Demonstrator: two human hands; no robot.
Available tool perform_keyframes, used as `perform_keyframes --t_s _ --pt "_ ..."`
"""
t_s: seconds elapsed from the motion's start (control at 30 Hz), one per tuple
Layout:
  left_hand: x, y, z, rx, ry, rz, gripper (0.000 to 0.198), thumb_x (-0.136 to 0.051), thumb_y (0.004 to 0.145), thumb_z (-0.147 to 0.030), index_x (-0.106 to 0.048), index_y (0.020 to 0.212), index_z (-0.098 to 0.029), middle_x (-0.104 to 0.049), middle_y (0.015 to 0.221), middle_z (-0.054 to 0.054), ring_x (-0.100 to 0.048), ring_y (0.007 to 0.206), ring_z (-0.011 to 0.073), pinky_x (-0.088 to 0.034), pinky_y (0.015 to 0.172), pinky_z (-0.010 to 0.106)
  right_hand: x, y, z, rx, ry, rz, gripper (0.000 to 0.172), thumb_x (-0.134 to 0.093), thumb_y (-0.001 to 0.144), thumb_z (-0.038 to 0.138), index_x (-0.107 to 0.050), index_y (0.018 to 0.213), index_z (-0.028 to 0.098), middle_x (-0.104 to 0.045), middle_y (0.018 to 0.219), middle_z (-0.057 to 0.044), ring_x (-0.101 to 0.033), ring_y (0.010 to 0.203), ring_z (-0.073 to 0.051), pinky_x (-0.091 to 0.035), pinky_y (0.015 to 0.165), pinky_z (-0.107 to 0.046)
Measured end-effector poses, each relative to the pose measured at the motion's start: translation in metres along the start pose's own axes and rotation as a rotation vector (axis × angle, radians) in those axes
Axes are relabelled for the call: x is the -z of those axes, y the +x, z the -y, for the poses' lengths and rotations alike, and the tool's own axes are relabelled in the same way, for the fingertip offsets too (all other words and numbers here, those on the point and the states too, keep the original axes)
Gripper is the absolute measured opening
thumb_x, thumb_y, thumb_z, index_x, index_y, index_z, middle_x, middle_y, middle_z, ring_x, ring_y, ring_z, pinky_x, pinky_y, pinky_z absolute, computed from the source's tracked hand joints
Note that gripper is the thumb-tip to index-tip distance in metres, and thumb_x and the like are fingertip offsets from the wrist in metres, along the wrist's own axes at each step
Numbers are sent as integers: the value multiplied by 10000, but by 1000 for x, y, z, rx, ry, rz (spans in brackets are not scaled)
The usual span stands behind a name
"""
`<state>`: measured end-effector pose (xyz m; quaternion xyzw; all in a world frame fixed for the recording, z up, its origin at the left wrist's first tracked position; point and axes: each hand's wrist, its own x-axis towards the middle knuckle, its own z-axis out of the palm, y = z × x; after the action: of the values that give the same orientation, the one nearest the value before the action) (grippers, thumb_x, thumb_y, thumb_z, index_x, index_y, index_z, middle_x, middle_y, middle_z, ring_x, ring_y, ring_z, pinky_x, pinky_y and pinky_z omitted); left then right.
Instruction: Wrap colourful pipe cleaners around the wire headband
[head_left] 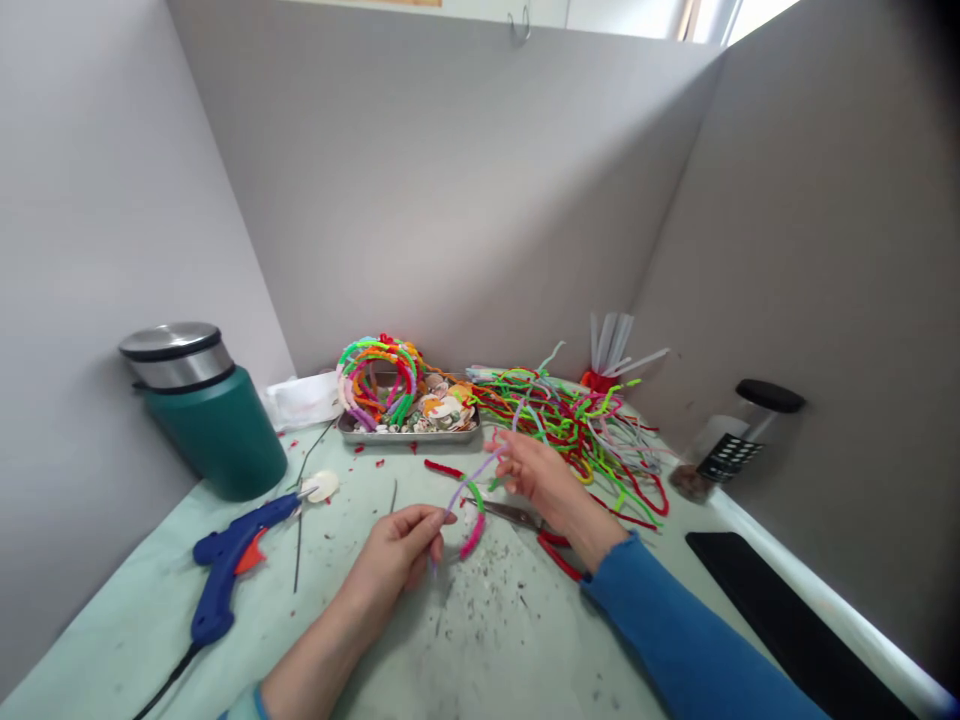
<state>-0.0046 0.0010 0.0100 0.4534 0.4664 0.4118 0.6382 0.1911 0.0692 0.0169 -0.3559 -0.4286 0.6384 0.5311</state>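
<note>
lilac pipe cleaner (472, 475) between hands (405, 543) (541, 482)

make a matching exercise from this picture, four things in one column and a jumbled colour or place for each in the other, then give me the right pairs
Column one
1. glue gun
2. lilac pipe cleaner
3. flask
4. scissors

Column two
A. pinched in the fingers of the left hand
B. red-handled, lying beside the right hand
C. mostly blue
D. teal, silvery at the top

Right pairs: 1-C, 2-A, 3-D, 4-B
</note>
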Motion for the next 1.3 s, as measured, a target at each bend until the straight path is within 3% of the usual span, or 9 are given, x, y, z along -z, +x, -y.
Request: perform_keyframes --t_s 0.07,0.17,0.37,0.6,0.73,0.83,0.93,1.1,1.3 --pt "0 -1 -1 -3 -39 5 374 -612 708 -431 -588 877 -98 -488 515 -54 -227 327 5 -130 348 180 -14 -8 -10 -94 -81 91 283 -645 719 398 -611 888 172 -644 851 -47 -571 572 -101 -371 400 -167" --pt "0 -2 -1 3 -85 31 344 -615 723 -398 -590 871 -88 -502 523 -48 -225 322 -1 -143 349 179 -29 -17 -20 -69 -178 155 269 -630 733 397 -629 809 138 -612 632 -10 -513 480 -79 -365 414 -170" --pt "3 -3 -1 64 -228 125 296 -533 794 -380 -585 877 -101 -508 551 -54 -158 301 -11 -147 341 180 -30 -17 -18 29 -204 136 278 -583 770 394 -611 711 124 -561 519 14 -463 438 -65 -328 419 -175" --pt "3 -6 0 52 -32 204 302 -606 739 -408 -603 805 -114 -223 365 -120 -142 340 26 -131 347 178 -31 -16 -17 40 -197 110 256 -608 743 375 -622 704 123 -546 507 20 -440 428 -61 -303 416 -182" --pt "2 -5 -2 25 12 131 323 -591 740 -434 -604 813 -120 -283 363 -107 -188 339 31 -163 352 179 -32 -17 -18 23 -201 120 257 -589 759 388 -610 752 132 -543 526 24 -456 437 -70 -314 417 -186" --pt "2 -4 -2 32 -19 103 326 -587 744 -430 -598 844 -119 -273 352 -115 -168 335 34 -159 346 181 -34 -21 -21 -21 -228 207 234 -609 749 363 -603 846 150 -544 564 35 -463 452 -69 -326 430 -186" --pt "2 -3 -1 15 -41 85 338 -575 757 -423 -594 876 -107 -296 363 -113 -174 329 31 -159 344 182 -37 -23 -23 -13 -293 287 184 -619 741 325 -599 766 143 -546 576 30 -438 447 -61 -313 428 -186" --pt "2 -1 1 -5 -76 91 330 -508 809 -406 -578 904 -97 -534 514 -36 -255 312 12 -202 359 186 -35 -20 -22 46 -327 173 216 -592 758 333 -555 659 146 -480 474 52 -392 415 -63 -291 415 -190" --pt "3 0 2 -29 -56 113 253 -508 815 -360 -538 866 -114 -588 548 -12 -270 301 6 -196 365 180 -34 -19 -28 46 -343 202 185 -599 750 325 -592 782 143 -531 563 33 -426 436 -65 -324 412 -187"
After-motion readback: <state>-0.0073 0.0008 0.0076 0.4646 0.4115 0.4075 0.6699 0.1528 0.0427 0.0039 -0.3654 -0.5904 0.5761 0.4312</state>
